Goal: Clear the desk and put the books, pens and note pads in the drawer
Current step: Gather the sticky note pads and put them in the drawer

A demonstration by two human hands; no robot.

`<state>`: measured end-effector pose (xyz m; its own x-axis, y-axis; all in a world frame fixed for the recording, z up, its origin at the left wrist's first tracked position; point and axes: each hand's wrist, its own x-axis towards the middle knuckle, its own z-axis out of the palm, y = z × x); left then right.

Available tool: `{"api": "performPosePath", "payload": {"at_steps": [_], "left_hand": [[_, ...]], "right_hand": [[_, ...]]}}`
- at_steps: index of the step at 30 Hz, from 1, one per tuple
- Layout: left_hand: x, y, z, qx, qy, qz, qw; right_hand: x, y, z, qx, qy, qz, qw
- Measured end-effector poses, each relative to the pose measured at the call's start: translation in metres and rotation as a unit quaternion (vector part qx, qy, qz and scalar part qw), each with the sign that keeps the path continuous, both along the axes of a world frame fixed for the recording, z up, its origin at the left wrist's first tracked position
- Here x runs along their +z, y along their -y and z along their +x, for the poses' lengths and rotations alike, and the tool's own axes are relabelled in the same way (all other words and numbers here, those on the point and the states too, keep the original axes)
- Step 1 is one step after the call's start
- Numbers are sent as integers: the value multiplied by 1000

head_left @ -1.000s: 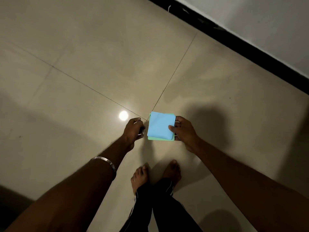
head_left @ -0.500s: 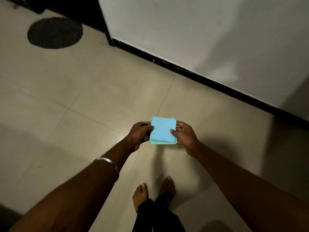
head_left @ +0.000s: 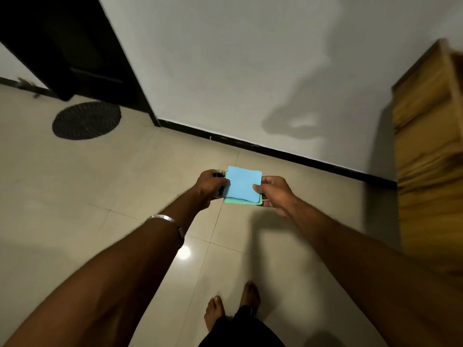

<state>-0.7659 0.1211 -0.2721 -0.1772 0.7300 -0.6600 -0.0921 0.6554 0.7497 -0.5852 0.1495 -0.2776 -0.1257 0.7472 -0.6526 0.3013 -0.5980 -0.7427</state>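
Note:
A small stack of square note pads [head_left: 242,186], blue on top and green beneath, is held out in front of me above the floor. My right hand [head_left: 275,194] pinches its right edge with the thumb on top. My left hand [head_left: 210,187] is curled round a few dark pens [head_left: 219,174] and touches the stack's left edge. A wooden chest of drawers [head_left: 428,156] stands at the right, blurred, its drawer fronts all closed as far as I can tell.
A white wall with a black skirting [head_left: 275,152] runs across ahead. A dark doorway [head_left: 75,46] and a round dark mat [head_left: 86,120] lie to the far left. The floor is glossy beige tile. My bare feet [head_left: 233,306] show below.
The view has swung up and to the right: the wall came closer and the wooden chest of drawers entered at the right. Both hands keep the same hold on the note pads and pens.

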Motion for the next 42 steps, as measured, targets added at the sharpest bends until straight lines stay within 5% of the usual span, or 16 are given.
{"api": "performPosePath", "payload": {"at_steps": [8,23,42], "left_hand": [[104,-14,31,-75,-52,44,995],[249,-22,105,-155,-21,113,981],[287,-69,303,-350,-34,111,930]], "right_hand": [[104,8,30,-55,11,33,998],[254,26,103,-147,31,101,983],[288,52,275,-337,29,123,933]]}}
